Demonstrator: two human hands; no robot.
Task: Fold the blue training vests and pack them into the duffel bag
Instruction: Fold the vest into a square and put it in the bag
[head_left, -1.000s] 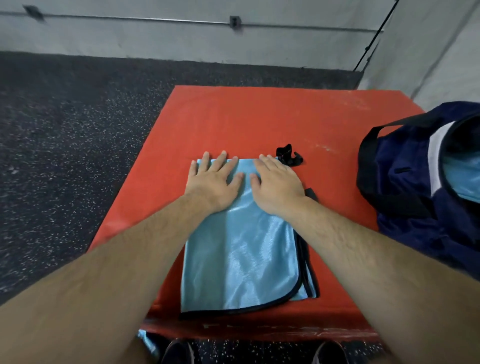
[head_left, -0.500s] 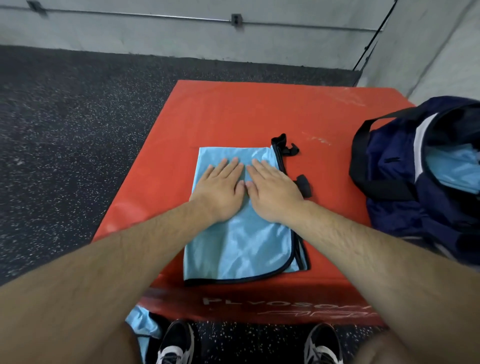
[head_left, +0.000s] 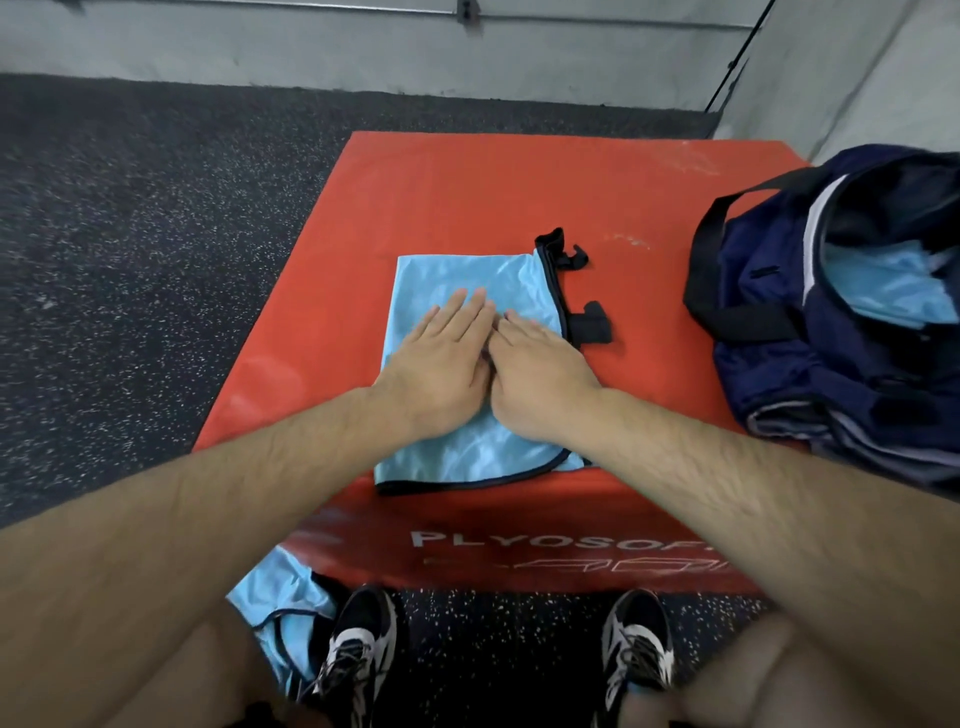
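The person is pressing both hands flat on a folded light-blue satin training vest with black trim (head_left: 457, 457), which is lying near the front edge of a red padded box (head_left: 467, 187). The left hand (head_left: 441, 358) and right hand (head_left: 540, 374) are touching side by side, fingers straight and together, gripping nothing. Black strap ends (head_left: 589, 327) are sticking out from the vest's right edge. This is looking like the smoothing stage of the fold. The next move is probably calling for either one more fold, or sliding the fingers under the bundle and carrying it rightwards without letting the slippery layers spread. Its goal is the open navy-blue duffel bag (head_left: 769, 374), where another light-blue vest (head_left: 883, 291) is already showing. A further crumpled blue vest (head_left: 280, 603) is lying on the floor, waiting its turn.
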